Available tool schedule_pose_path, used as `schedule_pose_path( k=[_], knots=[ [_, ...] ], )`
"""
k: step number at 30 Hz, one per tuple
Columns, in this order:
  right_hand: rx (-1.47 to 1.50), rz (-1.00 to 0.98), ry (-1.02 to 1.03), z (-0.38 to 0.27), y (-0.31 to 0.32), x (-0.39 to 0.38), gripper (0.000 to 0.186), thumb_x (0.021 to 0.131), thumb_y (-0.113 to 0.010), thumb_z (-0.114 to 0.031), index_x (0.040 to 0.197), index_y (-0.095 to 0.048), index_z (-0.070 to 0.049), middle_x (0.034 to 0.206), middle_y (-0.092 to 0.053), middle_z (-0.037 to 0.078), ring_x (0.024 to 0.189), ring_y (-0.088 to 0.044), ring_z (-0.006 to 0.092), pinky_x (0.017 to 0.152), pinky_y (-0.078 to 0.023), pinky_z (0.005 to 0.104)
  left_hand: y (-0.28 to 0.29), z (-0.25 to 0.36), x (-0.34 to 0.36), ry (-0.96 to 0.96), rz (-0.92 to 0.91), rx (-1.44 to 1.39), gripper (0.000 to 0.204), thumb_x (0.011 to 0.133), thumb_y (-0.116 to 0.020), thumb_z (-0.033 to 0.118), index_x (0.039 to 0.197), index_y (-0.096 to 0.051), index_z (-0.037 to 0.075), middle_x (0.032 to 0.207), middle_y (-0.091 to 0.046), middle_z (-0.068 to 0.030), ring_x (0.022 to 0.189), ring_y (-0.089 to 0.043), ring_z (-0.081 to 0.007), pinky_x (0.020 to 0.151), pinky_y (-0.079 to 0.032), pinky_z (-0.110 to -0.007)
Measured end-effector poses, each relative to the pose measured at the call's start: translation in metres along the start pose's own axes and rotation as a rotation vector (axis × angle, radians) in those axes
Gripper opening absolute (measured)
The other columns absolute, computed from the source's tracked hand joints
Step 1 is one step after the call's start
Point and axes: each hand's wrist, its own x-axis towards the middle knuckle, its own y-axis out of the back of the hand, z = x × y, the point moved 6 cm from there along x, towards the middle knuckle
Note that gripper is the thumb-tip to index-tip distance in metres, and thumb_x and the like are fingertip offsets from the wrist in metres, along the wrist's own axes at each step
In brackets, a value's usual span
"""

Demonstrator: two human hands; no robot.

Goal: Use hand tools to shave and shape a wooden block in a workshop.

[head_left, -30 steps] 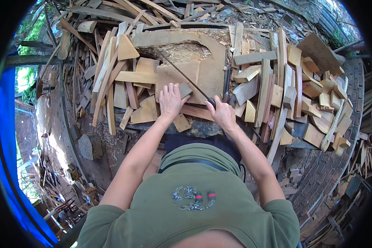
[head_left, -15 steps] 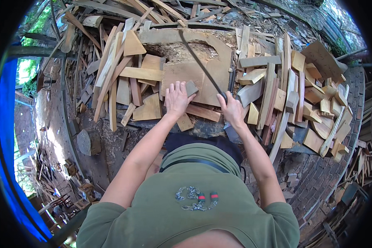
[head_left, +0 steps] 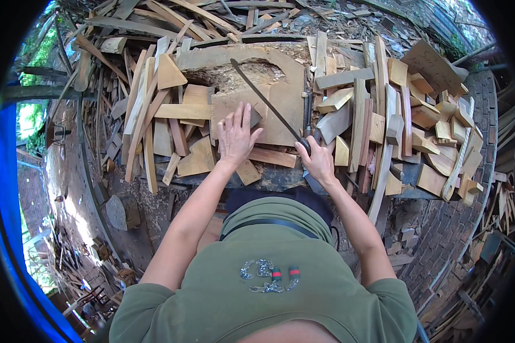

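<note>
My right hand (head_left: 317,160) is wrapped round the dark handle of a long, narrow machete (head_left: 264,98). Its slightly curved blade slants up and to the left over the work surface. My left hand (head_left: 236,137) lies with fingers stretched out and apart on a flat brown board (head_left: 283,123). Beside its thumb and index finger sits a small grey wood block (head_left: 256,119), partly hidden by the hand. The board rests on a large worn slab (head_left: 294,66) with a rough hollow behind it.
Long wood strips (head_left: 140,108) and cut pieces lie heaped on the left. More offcuts (head_left: 435,120) and upright strips crowd the right. A reddish wood strip (head_left: 274,156) lies at the near edge. A stump (head_left: 123,211) stands on the ground at left.
The view has shifted slightly. My left hand's fingers have spread and reach further forward past the grey block. The machete is still in my right hand, its tip a little lower.
</note>
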Motion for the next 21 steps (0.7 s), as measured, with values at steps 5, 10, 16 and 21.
schedule_pose_path(
  k=[5,10,16,21],
  knots=[
    [-0.021,-0.026,0.019,0.005,-0.008,0.001,0.046,0.095,-0.054,-0.051,0.091,-0.053,-0.005,0.069,-0.063,0.025,0.070,-0.064,0.0451,0.063,-0.049,0.0529,-0.016,-0.014,-0.002,0.161,-0.222,-0.188,0.073,0.079,-0.074,0.041,0.135,-0.048,0.002,0.123,-0.053,-0.0147,0.109,-0.051,-0.0307,0.089,-0.044,-0.042],
    [0.009,0.034,0.096,-0.017,-0.003,0.010,0.044,0.095,-0.057,-0.049,0.089,-0.052,-0.005,0.067,-0.063,0.022,0.068,-0.064,0.0439,0.059,-0.049,0.0511,-0.030,-0.018,-0.002,0.204,-0.381,-0.260,0.057,0.082,-0.072,0.040,0.113,-0.049,-0.002,0.107,-0.051,-0.0183,0.103,-0.050,-0.0373,0.087,-0.045,-0.046],
    [0.123,0.105,0.192,-0.040,0.009,0.015,0.039,0.093,-0.062,-0.042,0.088,-0.051,-0.005,0.064,-0.062,0.021,0.065,-0.064,0.0436,0.054,-0.049,0.0497,-0.026,-0.014,0.002,0.151,-0.382,-0.256,0.053,0.082,-0.072,0.038,0.107,-0.048,-0.003,0.108,-0.050,-0.0186,0.099,-0.051,-0.0376,0.085,-0.046,-0.047],
    [-0.061,0.038,0.083,-0.023,-0.003,0.026,0.041,0.095,-0.057,-0.046,0.091,-0.055,-0.005,0.066,-0.063,0.025,0.067,-0.065,0.0455,0.057,-0.050,0.0533,-0.024,-0.012,0.002,0.182,-0.404,-0.177,0.054,0.082,-0.073,0.036,0.110,-0.049,-0.003,0.108,-0.050,-0.0173,0.099,-0.051,-0.0353,0.085,-0.046,-0.044]
  ],
)
